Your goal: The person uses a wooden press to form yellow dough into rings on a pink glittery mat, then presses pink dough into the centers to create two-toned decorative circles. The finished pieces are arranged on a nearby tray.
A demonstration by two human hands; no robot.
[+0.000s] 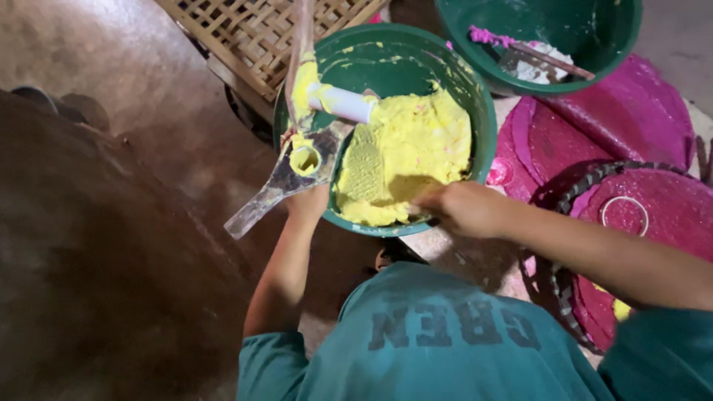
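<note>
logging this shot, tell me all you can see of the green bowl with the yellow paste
The round green plastic-looking bowl sits upright on the ground beside pink discs. Thick yellow paste fills its right side; smears streak the inner wall. A white tube lies across its left rim. The right hand reaches into the near edge; the left hand is at the rim.

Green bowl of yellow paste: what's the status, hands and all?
Left hand grips a paste-caked metal tool at the green bowl rim. Right hand dips into the yellow paste. White tube lies in the bowl.
</note>
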